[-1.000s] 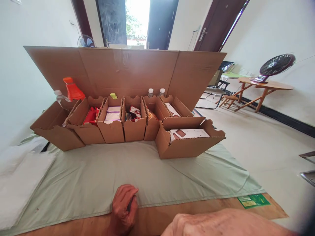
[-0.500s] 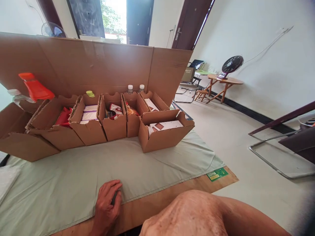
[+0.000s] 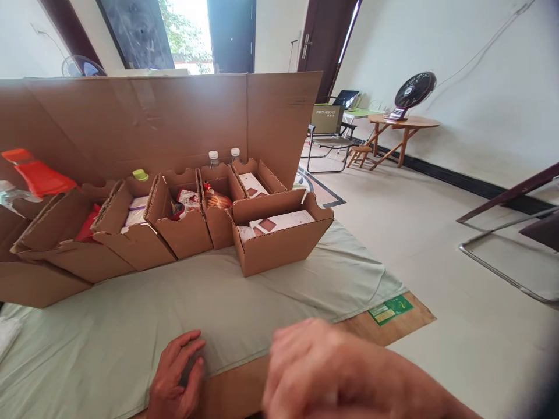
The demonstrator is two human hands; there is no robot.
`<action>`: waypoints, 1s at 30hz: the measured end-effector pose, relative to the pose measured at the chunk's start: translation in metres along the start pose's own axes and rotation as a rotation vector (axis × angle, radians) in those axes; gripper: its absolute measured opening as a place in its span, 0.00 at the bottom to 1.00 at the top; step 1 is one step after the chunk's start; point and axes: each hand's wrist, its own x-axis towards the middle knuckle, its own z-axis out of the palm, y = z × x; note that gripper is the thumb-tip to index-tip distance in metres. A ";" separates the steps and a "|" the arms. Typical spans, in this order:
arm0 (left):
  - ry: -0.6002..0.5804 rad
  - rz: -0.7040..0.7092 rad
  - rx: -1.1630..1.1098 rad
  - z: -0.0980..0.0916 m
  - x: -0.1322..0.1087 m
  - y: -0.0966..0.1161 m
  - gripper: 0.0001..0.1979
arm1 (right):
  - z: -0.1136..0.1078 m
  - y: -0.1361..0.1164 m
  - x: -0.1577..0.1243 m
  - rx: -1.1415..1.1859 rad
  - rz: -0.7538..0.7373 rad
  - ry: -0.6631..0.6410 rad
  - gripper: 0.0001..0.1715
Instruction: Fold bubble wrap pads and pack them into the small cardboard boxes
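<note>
Jutting forward, one box (image 3: 283, 250) is partly blocking other boxes (image 3: 220, 228); left hand (image 3: 177, 372) is curving, thumb apart; right hand (image 3: 314, 372) is blurring, grip unclear.

A creased, pale green cloth (image 3: 174, 305) covered the bench (image 3: 413, 323) except a near strip of bare wood, where a green label (image 3: 390, 310) lay by the right corner. Six boxes (image 3: 186, 238) stood in a row on the cloth, another box (image 3: 282, 249) before their right end.

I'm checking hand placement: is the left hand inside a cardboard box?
No, the left hand is over the pale green cloth, in front of the cardboard boxes.
</note>
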 end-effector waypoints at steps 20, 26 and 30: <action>-0.131 -0.470 -0.693 0.093 0.159 0.081 0.41 | -0.117 0.137 -0.070 -0.242 0.421 1.136 0.34; -0.049 -0.488 -0.588 0.059 0.107 0.076 0.34 | -0.046 0.115 -0.060 -0.402 0.354 1.176 0.32; 0.020 -0.531 -0.412 0.013 0.050 0.048 0.31 | 0.023 0.113 -0.047 -0.348 0.379 1.101 0.38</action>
